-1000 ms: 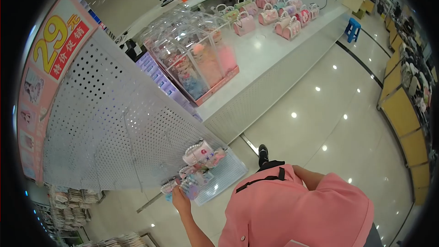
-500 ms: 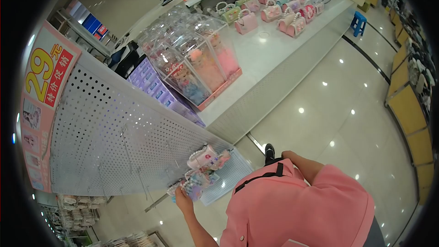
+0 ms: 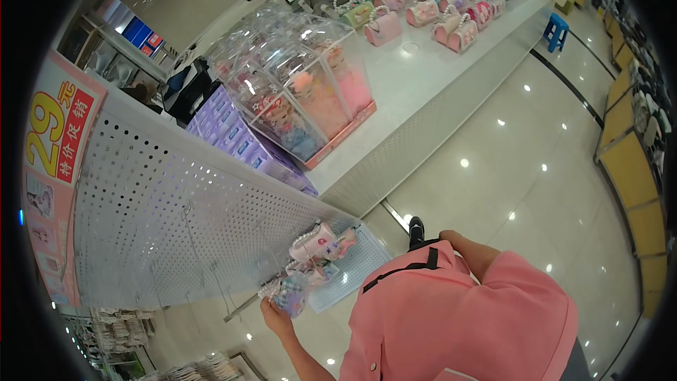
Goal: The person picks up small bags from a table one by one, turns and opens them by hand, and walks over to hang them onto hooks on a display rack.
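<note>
My left hand (image 3: 276, 316) is at the low end of the perforated display panel (image 3: 169, 226), closed on the edge of a small blue-and-purple handbag (image 3: 292, 295). Its fingertips are partly hidden by the bag. Beside it, pearls of a handle show at the upper left. Just above hangs a pale pink handbag (image 3: 315, 242) with a beaded handle, and other small pink and patterned bags crowd between the two. My right arm (image 3: 471, 254) is bent beside the pink shirt (image 3: 465, 310); the right hand itself is hidden.
Bare metal hooks (image 3: 220, 286) stick out from the panel. A white counter (image 3: 423, 74) carries clear boxes of dolls (image 3: 303, 92), purple boxes (image 3: 243, 144) and several small handbags (image 3: 384, 28). A blue stool (image 3: 556, 32) stands beyond; shelving (image 3: 631, 169) lines the right.
My left hand has shifted slightly left and down, and the blue-and-purple handbag has turned and shows more of its face. The view has tilted a little.
</note>
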{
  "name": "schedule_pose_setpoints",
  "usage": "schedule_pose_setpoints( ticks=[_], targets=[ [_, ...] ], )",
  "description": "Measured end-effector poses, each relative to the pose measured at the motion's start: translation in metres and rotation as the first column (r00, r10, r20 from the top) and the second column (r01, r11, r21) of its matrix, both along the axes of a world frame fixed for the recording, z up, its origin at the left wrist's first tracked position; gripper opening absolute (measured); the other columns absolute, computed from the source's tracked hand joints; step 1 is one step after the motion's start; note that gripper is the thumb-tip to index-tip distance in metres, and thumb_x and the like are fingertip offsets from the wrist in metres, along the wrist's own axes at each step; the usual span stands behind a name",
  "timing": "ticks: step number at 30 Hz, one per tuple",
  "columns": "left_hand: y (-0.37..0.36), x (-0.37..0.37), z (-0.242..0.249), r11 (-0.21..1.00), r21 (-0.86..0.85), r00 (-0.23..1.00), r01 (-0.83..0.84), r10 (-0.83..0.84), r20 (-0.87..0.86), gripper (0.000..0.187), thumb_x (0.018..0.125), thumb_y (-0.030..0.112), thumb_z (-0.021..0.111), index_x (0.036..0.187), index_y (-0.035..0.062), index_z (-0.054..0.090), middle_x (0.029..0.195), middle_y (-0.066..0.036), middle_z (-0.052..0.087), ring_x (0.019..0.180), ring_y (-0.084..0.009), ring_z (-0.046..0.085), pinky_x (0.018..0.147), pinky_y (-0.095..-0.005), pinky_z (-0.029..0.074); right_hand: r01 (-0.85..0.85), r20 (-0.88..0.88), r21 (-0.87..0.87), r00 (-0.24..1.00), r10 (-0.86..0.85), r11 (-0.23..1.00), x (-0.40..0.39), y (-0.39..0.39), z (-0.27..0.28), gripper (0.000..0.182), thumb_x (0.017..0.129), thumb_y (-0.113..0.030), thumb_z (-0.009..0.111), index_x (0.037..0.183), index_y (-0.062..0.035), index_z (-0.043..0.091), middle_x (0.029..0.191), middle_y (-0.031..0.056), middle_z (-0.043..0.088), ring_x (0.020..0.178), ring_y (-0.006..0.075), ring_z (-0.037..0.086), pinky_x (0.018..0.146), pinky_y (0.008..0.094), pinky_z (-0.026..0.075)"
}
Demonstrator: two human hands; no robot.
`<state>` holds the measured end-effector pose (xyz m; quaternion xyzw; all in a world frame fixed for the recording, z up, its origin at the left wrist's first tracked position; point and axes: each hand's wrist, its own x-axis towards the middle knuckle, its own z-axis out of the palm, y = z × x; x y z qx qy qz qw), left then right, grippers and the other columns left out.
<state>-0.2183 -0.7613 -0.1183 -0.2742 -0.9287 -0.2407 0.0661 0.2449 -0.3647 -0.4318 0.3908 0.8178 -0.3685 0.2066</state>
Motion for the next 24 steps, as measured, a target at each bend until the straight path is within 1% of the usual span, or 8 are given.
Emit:
schedule_pose_setpoints(
  ticks=[4, 8, 13, 16, 20, 21, 23, 24],
  targets=[
    [-0.005, -0.015, -0.011, 0.999, -0.03, 0.999, 0.031, -0.032, -0.002, 0.023, 0.098, 0.006, 0.052, 0.119, -0.0021, 0.057, 0.113, -0.023, 0.063, 0.102, -0.0433, 0.061, 0.087, -0.0464, 0.049, -0.001, 0.023, -0.048, 1.0, 0.002, 0.999, -0.001, 0.0, -0.004, 0.027, 0.075, -0.026, 0.068, 0.085, -0.0024, 0.077, 0.09, 0.0254, 0.071, 0.085, 0.0427, 0.069, 0.073, 0.0473, 0.053],
    [-0.011, -0.042, -0.022, 0.994, -0.086, 0.997, 0.073, -0.07, 0.042, 0.023, 0.099, 0.009, 0.052, 0.118, -0.0021, 0.059, 0.111, -0.024, 0.064, 0.099, -0.0447, 0.061, 0.085, -0.0479, 0.048, 0.063, 0.032, -0.014, 0.998, -0.062, 0.998, 0.003, -0.002, 0.005, 0.027, 0.076, -0.026, 0.069, 0.087, -0.0032, 0.077, 0.091, 0.0252, 0.071, 0.087, 0.0427, 0.069, 0.074, 0.0473, 0.053],
    [-0.002, -0.059, -0.025, 0.987, -0.071, 0.989, 0.141, -0.139, 0.041, 0.024, 0.1, 0.012, 0.052, 0.117, -0.0025, 0.059, 0.108, -0.024, 0.065, 0.098, -0.0454, 0.061, 0.084, -0.049, 0.049, 0.065, 0.016, 0.012, 0.998, -0.065, 0.998, 0.01, -0.002, -0.002, 0.027, 0.076, -0.026, 0.07, 0.09, -0.0035, 0.078, 0.093, 0.0251, 0.072, 0.091, 0.0419, 0.07, 0.076, 0.047, 0.054],
    [0.005, -0.07, -0.025, 0.981, -0.114, 0.987, 0.16, -0.157, 0.036, 0.024, 0.1, 0.012, 0.052, 0.117, -0.0025, 0.06, 0.106, -0.025, 0.065, 0.097, -0.0454, 0.062, 0.083, -0.0494, 0.049, 0.092, 0.008, 0.011, 0.996, -0.092, 0.996, 0.015, -0.002, -0.002, 0.022, 0.077, -0.02, 0.067, 0.084, -0.0011, 0.076, 0.094, 0.0262, 0.071, 0.092, 0.0422, 0.07, 0.076, 0.0467, 0.055],
    [0.009, -0.088, -0.034, 0.965, -0.19, 0.983, 0.179, -0.182, 0.005, 0.024, 0.099, 0.013, 0.053, 0.118, 0.0005, 0.061, 0.104, -0.023, 0.066, 0.097, -0.0444, 0.062, 0.082, -0.0503, 0.05, 0.111, 0.068, -0.039, 0.992, -0.108, 0.993, 0.021, 0.007, 0.006, 0.025, 0.079, -0.023, 0.067, 0.083, -0.0005, 0.076, 0.094, 0.0279, 0.07, 0.093, 0.0435, 0.069, 0.079, 0.0467, 0.055],
    [0.004, -0.096, -0.046, 0.959, -0.214, 0.967, 0.187, -0.218, -0.129, 0.025, 0.098, 0.014, 0.054, 0.118, 0.0018, 0.062, 0.105, -0.023, 0.066, 0.097, -0.0441, 0.062, 0.082, -0.0509, 0.05, 0.103, 0.069, -0.078, 0.993, -0.098, 0.992, 0.02, 0.011, 0.018, 0.026, 0.079, -0.024, 0.067, 0.083, -0.0001, 0.075, 0.093, 0.0286, 0.07, 0.093, 0.0439, 0.069, 0.079, 0.047, 0.055],
    [0.006, -0.107, -0.046, 0.958, -0.226, 0.977, 0.178, -0.2, -0.08, 0.027, 0.099, 0.017, 0.054, 0.12, 0.0034, 0.063, 0.111, -0.022, 0.067, 0.102, -0.0424, 0.063, 0.087, -0.0508, 0.05, 0.102, 0.085, -0.139, 0.992, -0.091, 0.985, 0.02, 0.018, 0.034, 0.027, 0.08, -0.025, 0.067, 0.083, 0.0003, 0.075, 0.093, 0.0292, 0.069, 0.093, 0.0444, 0.069, 0.08, 0.0473, 0.055],
    [0.013, -0.106, -0.039, 0.973, -0.142, 0.979, 0.181, -0.191, -0.064, 0.026, 0.099, 0.017, 0.054, 0.118, 0.0032, 0.064, 0.112, -0.021, 0.067, 0.104, -0.0413, 0.063, 0.088, -0.0501, 0.05, 0.1, 0.1, -0.143, 0.991, -0.087, 0.985, 0.018, 0.019, 0.038, 0.027, 0.08, -0.025, 0.067, 0.083, 0.0003, 0.075, 0.093, 0.0292, 0.069, 0.093, 0.0444, 0.069, 0.08, 0.0473, 0.055]
  ],
)
